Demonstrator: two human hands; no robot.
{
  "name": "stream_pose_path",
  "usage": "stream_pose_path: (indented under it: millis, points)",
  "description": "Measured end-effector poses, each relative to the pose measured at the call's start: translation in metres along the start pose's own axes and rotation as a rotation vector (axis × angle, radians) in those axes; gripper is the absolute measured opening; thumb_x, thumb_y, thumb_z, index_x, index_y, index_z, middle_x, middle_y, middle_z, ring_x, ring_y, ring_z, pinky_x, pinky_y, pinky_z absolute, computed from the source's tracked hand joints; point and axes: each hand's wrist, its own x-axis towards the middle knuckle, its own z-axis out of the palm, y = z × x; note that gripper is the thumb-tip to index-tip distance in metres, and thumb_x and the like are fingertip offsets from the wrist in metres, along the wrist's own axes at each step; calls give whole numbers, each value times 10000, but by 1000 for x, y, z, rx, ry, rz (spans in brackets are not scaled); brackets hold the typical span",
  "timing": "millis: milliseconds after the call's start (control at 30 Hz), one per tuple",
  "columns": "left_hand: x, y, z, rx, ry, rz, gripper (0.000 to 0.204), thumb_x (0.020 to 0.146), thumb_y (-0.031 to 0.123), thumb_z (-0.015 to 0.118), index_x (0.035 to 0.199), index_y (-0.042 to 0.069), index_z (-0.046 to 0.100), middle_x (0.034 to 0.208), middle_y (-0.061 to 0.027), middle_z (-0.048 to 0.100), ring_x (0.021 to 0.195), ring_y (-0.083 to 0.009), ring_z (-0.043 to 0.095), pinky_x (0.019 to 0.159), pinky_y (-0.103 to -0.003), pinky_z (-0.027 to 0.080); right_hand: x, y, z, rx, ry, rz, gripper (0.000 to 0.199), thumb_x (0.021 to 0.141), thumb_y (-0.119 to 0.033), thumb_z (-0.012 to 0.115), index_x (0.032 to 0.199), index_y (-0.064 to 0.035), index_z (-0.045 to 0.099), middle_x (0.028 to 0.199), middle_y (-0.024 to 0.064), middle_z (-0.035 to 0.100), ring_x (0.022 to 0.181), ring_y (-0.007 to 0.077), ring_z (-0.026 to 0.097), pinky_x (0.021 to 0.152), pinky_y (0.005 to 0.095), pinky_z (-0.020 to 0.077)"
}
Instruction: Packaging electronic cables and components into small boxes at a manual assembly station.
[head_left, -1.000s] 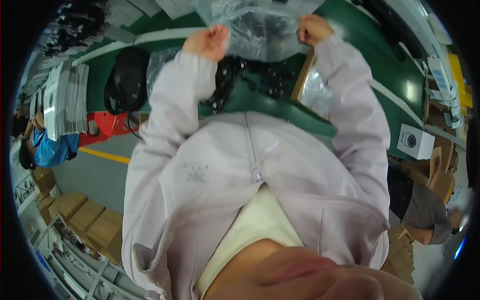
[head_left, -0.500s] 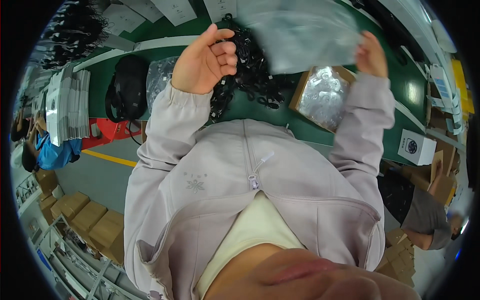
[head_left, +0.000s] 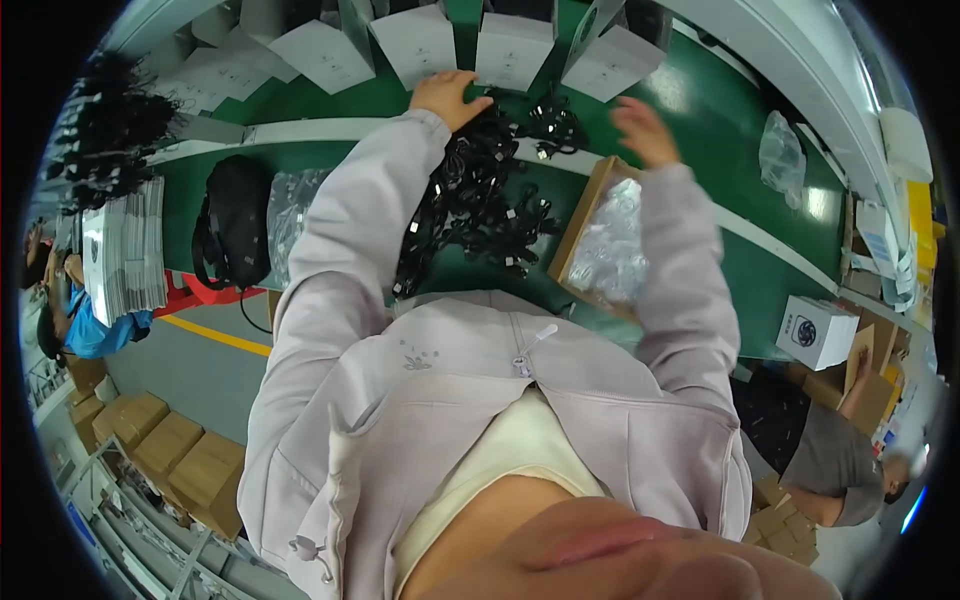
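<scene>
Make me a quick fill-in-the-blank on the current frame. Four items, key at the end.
1. The hand at the heap of black cables is the person's ____ one.
2. The cardboard tray lies nearer the person's ____ hand.
3. The boxes lined up along the far side are ____ in colour.
4. The black bag is to the ____ of the cables.

Missing words: left; right; white; left.

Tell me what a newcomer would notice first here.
Probably the tangled heap of black cables on the green table, the left hand at its far edge. To its right sits an open cardboard box of crinkled clear plastic, the blurred right hand just beyond it. White boxes stand in a row along the far side.
</scene>
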Motion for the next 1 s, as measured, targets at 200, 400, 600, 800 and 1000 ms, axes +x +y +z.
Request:
stream_pose_path:
  millis: [200,400,600,800,1000]
  points:
    - [49,18,53,504,-324,85,613,722,588,510,1135,137,501,1155,-115,496,1104,-288,426,891,-408,335,93,83,116,-765,139,-26,570,680,-461,610,1187,-238,473,1237,58,425,1134,260,410,921,384,338]
    - [39,44,49,684,-507,-27,638,687,669,474,1176,260,459,1157,-112,479,1130,-326,387,901,-445,326,59,60,145,-1009,167,239,502,689,-495,542,1145,-292,494,1286,30,377,1183,293,318,885,530,295]
    - [33,10,43,314,-769,-217,594,671,677,490,1157,339,436,1107,-89,487,1110,-342,393,881,-476,333,43,57,152,-1147,-43,287,389,709,-419,523,1043,-224,549,1194,47,441,1078,312,419,849,492,348]
    - [2,8,40,262,-922,-25,552,684,658,495,1136,347,439,1094,-71,491,1104,-331,400,876,-479,335,11,116,169,-1002,-150,77,362,750,-340,502,1002,-85,550,1076,138,485,903,360,520,812,379,417]
    - [-35,10,32,345,-786,124,449,769,513,499,1139,259,480,1132,-53,495,1113,-271,419,880,-466,346,-16,108,168,-1023,-192,102,417,759,-323,512,1059,-33,512,1139,197,457,947,362,519,835,378,418]
